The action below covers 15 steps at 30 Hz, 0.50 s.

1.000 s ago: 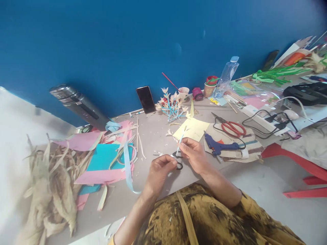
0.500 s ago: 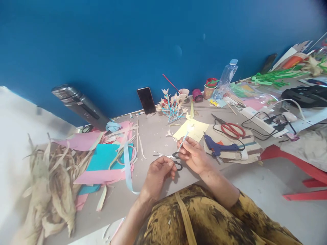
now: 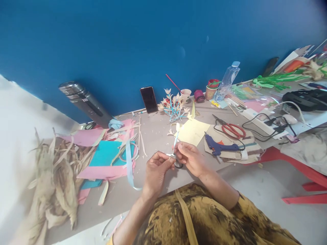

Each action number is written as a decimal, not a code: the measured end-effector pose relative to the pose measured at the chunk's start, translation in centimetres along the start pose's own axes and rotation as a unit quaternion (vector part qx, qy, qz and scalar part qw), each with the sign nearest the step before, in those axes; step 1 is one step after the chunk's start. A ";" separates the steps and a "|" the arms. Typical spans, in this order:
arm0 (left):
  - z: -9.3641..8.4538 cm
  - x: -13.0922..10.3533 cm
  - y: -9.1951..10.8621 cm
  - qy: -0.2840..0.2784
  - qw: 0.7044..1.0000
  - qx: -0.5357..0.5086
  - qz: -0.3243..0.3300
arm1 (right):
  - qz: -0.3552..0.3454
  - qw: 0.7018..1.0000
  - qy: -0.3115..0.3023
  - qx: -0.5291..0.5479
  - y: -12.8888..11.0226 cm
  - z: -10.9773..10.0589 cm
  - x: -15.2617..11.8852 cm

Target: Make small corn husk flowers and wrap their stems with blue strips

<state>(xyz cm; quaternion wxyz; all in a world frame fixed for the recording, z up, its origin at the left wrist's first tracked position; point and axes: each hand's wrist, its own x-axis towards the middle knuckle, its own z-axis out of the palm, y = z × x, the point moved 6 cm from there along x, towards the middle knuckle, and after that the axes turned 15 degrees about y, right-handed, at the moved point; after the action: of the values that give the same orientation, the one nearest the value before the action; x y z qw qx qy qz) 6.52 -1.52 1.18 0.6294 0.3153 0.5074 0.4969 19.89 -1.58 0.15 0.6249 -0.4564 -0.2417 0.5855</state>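
My right hand [image 3: 190, 158] pinches a small flower [image 3: 176, 134] with a pale head and a light blue wrapped stem, held nearly upright. My left hand [image 3: 158, 170] is close beside it, thumb and forefinger pressed together near the stem's lower end; whatever lies between them is too small to make out. Scissors [image 3: 179, 166] with black handles lie on the table beneath my hands, partly hidden by them. Beyond stands a bunch of similar pale flowers [image 3: 173, 107] on blue stems. A yellow paper sheet [image 3: 195, 131] lies just past my right hand.
On the left are dried husks [image 3: 58, 180], coloured paper [image 3: 109, 154], a light blue ribbon [image 3: 129, 166] and a flask [image 3: 87, 103]. A phone [image 3: 149, 99] leans on the wall. To the right lie a glue gun [image 3: 221, 147], red-handled scissors [image 3: 233, 130] and a power strip [image 3: 264, 123].
My hands have come closer together, with my left fingers now up near the stem. The flower has shifted left and stands more upright. The view has turned slightly.
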 end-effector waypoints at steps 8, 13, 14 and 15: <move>-0.5 -0.3 -0.4 0.003 0.998 0.035 0.054 | -0.051 0.996 0.007 -0.076 0.6 -0.3 -0.3; -0.8 -0.3 -0.7 0.009 0.999 0.021 0.047 | -0.072 0.989 -0.033 -0.125 0.5 0.5 -1.6; -0.8 -0.3 -0.7 0.010 0.999 0.019 0.040 | -0.077 0.988 -0.037 -0.131 0.4 0.5 -1.8; -0.7 -0.3 -0.8 0.011 0.999 0.020 0.033 | -0.079 0.987 -0.040 -0.132 0.4 0.6 -1.9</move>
<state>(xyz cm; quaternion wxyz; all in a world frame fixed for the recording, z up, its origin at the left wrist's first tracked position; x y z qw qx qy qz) 6.06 -2.14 0.39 0.6009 0.3388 0.5132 0.5107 18.81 -3.30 0.55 0.5930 -0.4910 -0.3768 0.5150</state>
